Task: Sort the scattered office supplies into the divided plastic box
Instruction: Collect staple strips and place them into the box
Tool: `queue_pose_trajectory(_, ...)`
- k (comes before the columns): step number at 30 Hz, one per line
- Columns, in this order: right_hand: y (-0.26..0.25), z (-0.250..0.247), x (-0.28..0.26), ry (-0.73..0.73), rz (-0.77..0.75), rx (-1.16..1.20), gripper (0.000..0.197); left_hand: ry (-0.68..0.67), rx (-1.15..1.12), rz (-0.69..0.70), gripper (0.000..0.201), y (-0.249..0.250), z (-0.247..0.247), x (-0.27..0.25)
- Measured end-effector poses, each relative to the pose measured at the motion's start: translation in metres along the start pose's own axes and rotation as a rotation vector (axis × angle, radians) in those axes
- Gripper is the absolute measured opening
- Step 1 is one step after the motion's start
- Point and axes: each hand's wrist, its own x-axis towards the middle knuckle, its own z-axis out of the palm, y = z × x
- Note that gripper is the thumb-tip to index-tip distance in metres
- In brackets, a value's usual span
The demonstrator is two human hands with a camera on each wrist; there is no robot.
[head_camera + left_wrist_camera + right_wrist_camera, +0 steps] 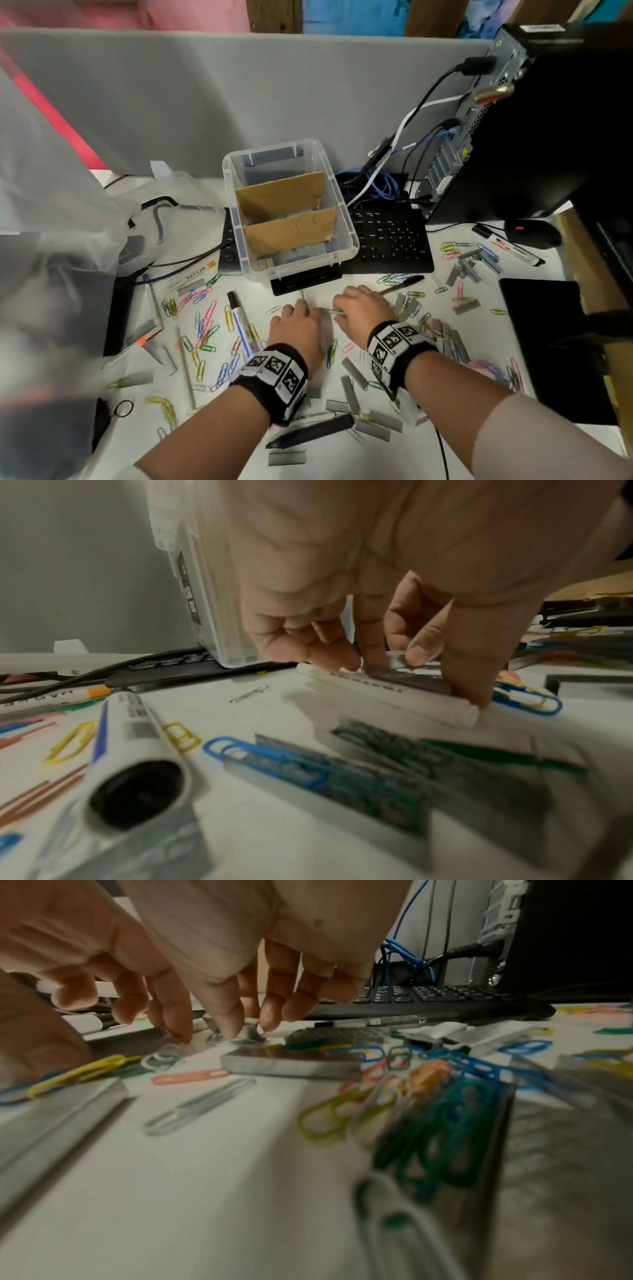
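Note:
The clear plastic box point(344, 219) with cardboard dividers point(291, 229) stands on the keyboard at mid-table. Both hands are low on the table just in front of it, close together. My left hand point(411, 669) curls its fingers and thumb round a grey staple strip point(416, 679) that lies against a white pen point(383, 693). My right hand point(246, 1026) pinches a small silvery staple piece point(251, 1036) between thumb and fingertips; in the head view it shows as a thin sliver point(330, 311) between the hands. Paper clips, staple strips and markers lie scattered all round.
A black keyboard point(390, 240) sits under and right of the box, with a computer tower point(513, 137) and cables behind. A whiteboard marker point(241, 318) lies left of my left hand, a black pen point(402, 284) right of the right hand. A plastic bag point(51, 240) crowds the left.

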Motion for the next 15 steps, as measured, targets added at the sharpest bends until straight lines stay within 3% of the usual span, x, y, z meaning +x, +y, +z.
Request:
queue_pose_trajectory(5,0.004,-0.001,0.000,0.024,-0.023,0.044,0.014,0.010,-0.007,0.024,0.052,0.000,0.001,0.003)
queue_pose_trajectory(15,0.021,-0.015,-0.025,0.138,0.093,0.547,0.006,-0.054,-0.206,0.023,0.039,0.001,-0.009,0.001)
